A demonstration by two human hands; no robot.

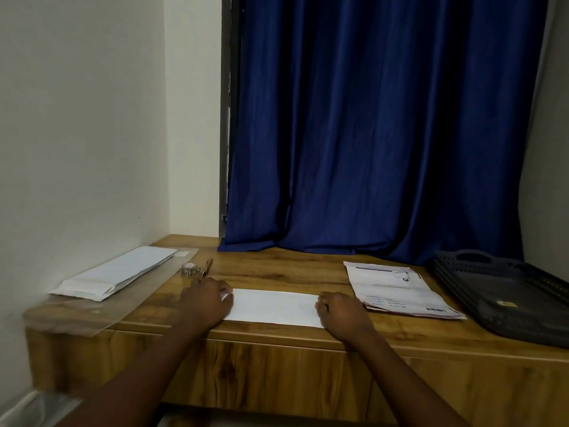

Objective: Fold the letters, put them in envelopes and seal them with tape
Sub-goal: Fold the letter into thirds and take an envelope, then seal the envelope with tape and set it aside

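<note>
A white folded letter lies flat near the front edge of the wooden table. My left hand presses on its left end, fingers curled over the corner. My right hand presses on its right end, fingers bent down on the paper. A stack of white envelopes lies at the left on a clear plastic sleeve. A small roll of clear tape stands behind my left hand. A pile of printed letters lies to the right.
A pen lies beside the tape roll. A dark plastic tray sits at the far right. A blue curtain hangs down onto the back of the table. A white wall borders the left.
</note>
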